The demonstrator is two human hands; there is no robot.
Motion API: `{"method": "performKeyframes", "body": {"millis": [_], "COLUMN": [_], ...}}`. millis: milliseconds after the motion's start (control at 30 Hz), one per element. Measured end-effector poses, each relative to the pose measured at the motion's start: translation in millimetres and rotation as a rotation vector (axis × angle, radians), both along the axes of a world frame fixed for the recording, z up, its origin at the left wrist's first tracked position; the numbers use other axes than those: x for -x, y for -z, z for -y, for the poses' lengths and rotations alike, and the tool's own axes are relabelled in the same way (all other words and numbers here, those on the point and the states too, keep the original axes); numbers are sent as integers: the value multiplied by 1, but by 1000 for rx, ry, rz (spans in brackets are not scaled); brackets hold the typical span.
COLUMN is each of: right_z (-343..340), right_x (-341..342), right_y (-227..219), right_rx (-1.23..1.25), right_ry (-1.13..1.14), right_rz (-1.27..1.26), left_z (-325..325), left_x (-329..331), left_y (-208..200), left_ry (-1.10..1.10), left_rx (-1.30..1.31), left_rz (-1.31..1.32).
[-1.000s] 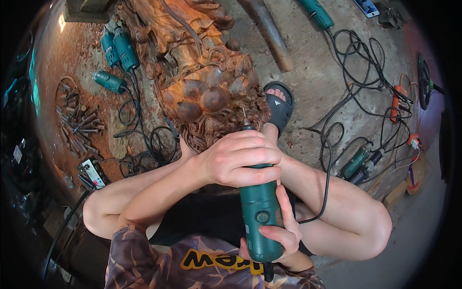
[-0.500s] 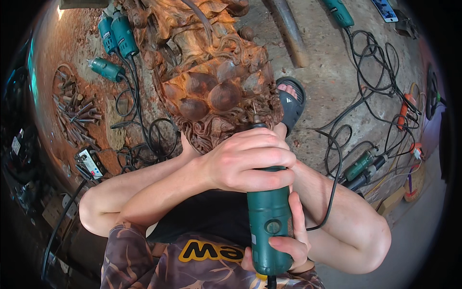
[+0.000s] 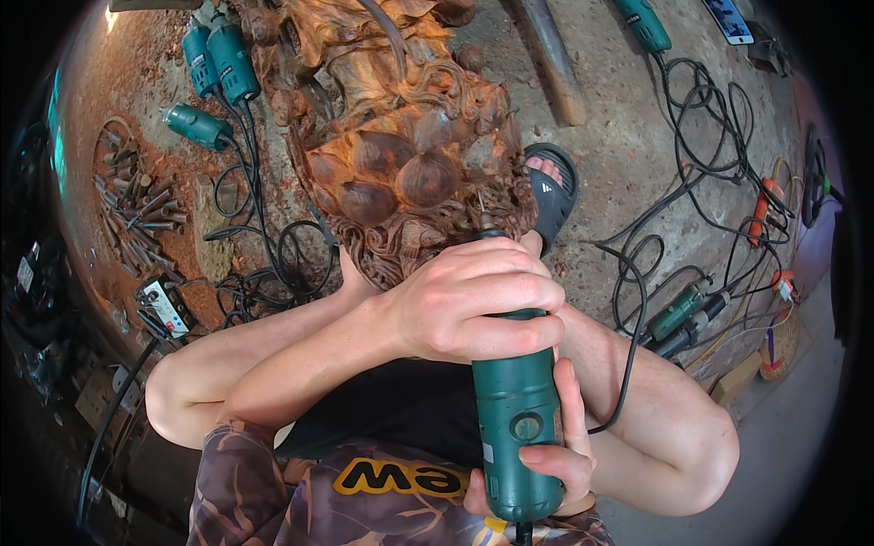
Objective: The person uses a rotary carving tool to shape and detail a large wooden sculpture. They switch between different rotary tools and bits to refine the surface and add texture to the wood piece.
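A green electric die grinder [image 3: 516, 428] points away from me between my knees. My left hand [image 3: 478, 305] is wrapped over its front end, knuckles up. Lower down, my right hand [image 3: 569, 455] grips the rear of the body from beneath, with the thumb on its side. The thin bit [image 3: 482, 207] at the tool's nose is at the near right edge of a carved wooden sculpture [image 3: 387, 173]. That carving is reddish brown, with rounded smooth bulges and curling, twisted strands along its near edge. Whether the bit touches the wood I cannot tell.
Several more green grinders [image 3: 233, 62] lie at the far left with cables. Near them is a pile of metal bits [image 3: 141, 214] and a white power box [image 3: 165, 307]. Right of the carving lie a metal pipe [image 3: 549, 59], tangled black cables [image 3: 719, 136] and a phone [image 3: 728, 20].
The grinder's rear end and my right hand have shifted slightly to the right. Both hands keep their hold, and the nose stays at nearly the same spot on the carving.
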State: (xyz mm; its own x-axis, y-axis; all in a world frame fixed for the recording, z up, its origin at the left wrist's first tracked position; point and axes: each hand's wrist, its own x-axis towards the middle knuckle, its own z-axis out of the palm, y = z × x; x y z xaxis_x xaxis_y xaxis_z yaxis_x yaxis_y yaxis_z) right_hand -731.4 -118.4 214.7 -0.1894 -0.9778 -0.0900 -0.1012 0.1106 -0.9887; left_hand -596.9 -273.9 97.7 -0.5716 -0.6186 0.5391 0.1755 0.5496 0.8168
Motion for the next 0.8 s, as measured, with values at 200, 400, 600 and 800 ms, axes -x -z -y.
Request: {"method": "performKeyframes", "body": {"millis": [200, 400, 600, 800], "right_z": [1, 6, 7, 6], "right_x": [9, 14, 9, -2], "right_y": [2, 6, 8, 8], "right_rx": [-9, 82, 109, 124], "right_ry": [-92, 34, 57, 40], "right_rz": [-6, 47, 52, 39], "left_z": [-1, -2, -7, -7], "left_x": [2, 1, 6, 9], "left_y": [1, 3, 5, 6], "left_ry": [-27, -14, -77, -86], "left_rx": [5, 2, 12, 28], "left_rz": [-4, 9, -28, -43]}}
